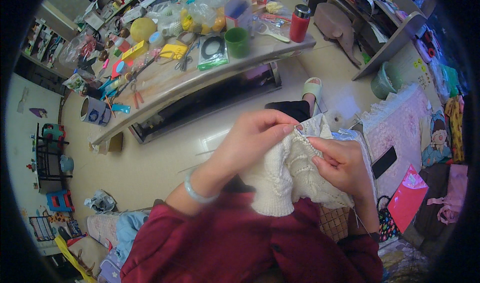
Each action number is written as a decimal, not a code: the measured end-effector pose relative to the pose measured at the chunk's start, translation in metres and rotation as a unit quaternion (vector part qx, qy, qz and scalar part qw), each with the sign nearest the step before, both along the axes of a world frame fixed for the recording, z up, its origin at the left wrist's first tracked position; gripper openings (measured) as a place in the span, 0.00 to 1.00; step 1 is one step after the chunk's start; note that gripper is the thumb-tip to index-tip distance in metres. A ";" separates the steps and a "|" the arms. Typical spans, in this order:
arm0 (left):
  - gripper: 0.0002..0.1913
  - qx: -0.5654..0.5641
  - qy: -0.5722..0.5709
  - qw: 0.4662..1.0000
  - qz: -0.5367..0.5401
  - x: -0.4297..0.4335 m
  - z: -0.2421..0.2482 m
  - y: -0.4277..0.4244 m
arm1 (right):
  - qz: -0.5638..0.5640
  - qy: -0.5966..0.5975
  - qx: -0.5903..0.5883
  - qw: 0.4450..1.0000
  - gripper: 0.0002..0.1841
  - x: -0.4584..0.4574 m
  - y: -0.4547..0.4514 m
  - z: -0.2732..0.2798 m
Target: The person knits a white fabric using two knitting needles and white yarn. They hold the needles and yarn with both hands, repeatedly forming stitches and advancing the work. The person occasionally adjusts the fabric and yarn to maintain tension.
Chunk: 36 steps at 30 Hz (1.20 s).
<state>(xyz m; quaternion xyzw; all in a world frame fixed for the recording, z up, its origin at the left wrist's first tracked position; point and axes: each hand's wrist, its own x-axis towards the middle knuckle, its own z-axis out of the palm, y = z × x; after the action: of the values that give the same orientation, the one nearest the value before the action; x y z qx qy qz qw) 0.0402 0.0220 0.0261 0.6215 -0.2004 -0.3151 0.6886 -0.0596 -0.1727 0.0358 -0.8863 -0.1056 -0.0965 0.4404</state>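
Note:
A cream knitted piece (277, 178) with a cable and openwork pattern hangs over my lap. My left hand (258, 133) pinches its upper edge between thumb and index finger, close to the stitches. At the same edge, my right hand (335, 161) holds a knitting needle (303, 133) whose tip meets the stitches near my left thumb. Another thin needle end (356, 123) sticks out beyond the fabric on the right. Much of each needle is hidden by the fingers and the knitting. A pale bangle (198, 191) circles my left wrist.
Ahead stands a cluttered table (240, 65) bearing scissors (183, 62), a green cup (237, 43) and a red thermos (300, 23). At my right, a phone (384, 162) and a red packet (408, 200) lie on the cloth-covered seat (393, 125). A teal bin (386, 80) is beyond it.

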 end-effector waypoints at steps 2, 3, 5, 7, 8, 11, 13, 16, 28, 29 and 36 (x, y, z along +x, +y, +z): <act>0.07 -0.001 0.006 1.000 0.000 0.000 0.001 0.001 | 0.008 0.000 0.007 1.000 0.21 0.001 0.000 0.000; 0.07 0.001 0.008 1.000 -0.001 0.001 0.001 0.002 | 0.013 0.002 0.003 1.000 0.21 0.002 -0.001 0.000; 0.07 0.000 0.015 1.000 -0.003 0.002 0.001 0.003 | 0.028 -0.006 0.003 1.000 0.21 0.002 -0.002 0.000; 0.07 -0.005 0.024 1.000 -0.007 0.003 0.002 0.004 | 0.031 0.005 0.003 1.000 0.21 0.002 -0.002 0.000; 0.07 -0.005 0.022 1.000 -0.011 0.003 0.002 0.004 | 0.032 0.011 0.003 0.999 0.21 0.003 -0.003 0.000; 0.07 -0.003 0.016 0.999 -0.028 0.006 0.002 0.006 | 0.027 0.003 -0.002 1.000 0.22 0.004 -0.004 0.001; 0.08 0.006 0.013 0.999 -0.035 0.007 0.002 0.006 | 0.033 0.000 -0.007 0.999 0.22 0.004 -0.005 0.002; 0.08 0.004 0.011 0.999 -0.030 0.006 0.001 0.005 | 0.042 0.005 -0.017 0.999 0.22 0.005 -0.006 0.005; 0.07 0.015 -0.021 0.995 -0.101 0.014 0.000 0.009 | 0.102 -0.001 -0.041 0.994 0.21 0.010 -0.011 0.007; 0.07 0.016 -0.018 0.994 -0.103 0.015 -0.001 0.009 | 0.101 0.009 -0.035 0.994 0.21 0.011 -0.012 0.008; 0.09 0.006 -0.058 0.990 -0.129 0.018 -0.006 0.013 | 0.116 0.058 -0.057 0.990 0.20 0.012 -0.015 0.016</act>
<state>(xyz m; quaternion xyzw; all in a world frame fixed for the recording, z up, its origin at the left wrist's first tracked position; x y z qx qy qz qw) 0.0578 0.0353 0.0201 0.6118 -0.3165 -0.3657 0.6259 -0.0481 -0.1876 0.0514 -0.8959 -0.1872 0.0129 0.4026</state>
